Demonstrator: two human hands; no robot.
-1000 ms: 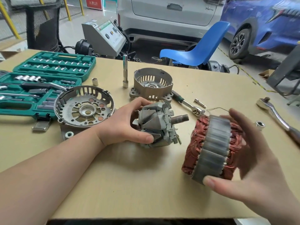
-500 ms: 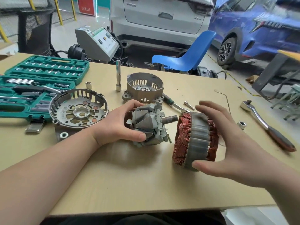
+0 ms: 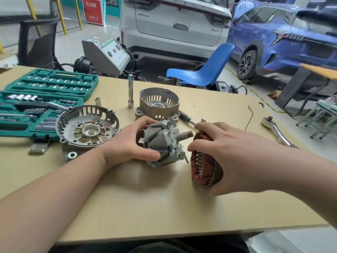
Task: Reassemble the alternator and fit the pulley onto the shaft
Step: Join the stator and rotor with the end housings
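My left hand [image 3: 127,147] grips the grey claw-pole rotor [image 3: 162,143] just above the table, its threaded shaft [image 3: 185,134] pointing right. My right hand [image 3: 235,157] holds the copper-wound stator ring [image 3: 203,167] on edge, its open bore facing the shaft tip a short gap away. Left of my left hand a round slotted end housing [image 3: 87,125] lies flat. A deeper cup-shaped housing [image 3: 158,103] stands behind the rotor. No pulley can be made out.
An open green socket set [image 3: 40,99] fills the table's left side. A tall socket extension [image 3: 130,92] and a small socket [image 3: 97,101] stand near the housings. A ratchet handle [image 3: 273,128] lies at the right, a screwdriver [image 3: 186,118] behind my hands.
My right hand has brought the stator leftward and turned it, so its bore now faces the rotor shaft. The left hand keeps its grip on the rotor.
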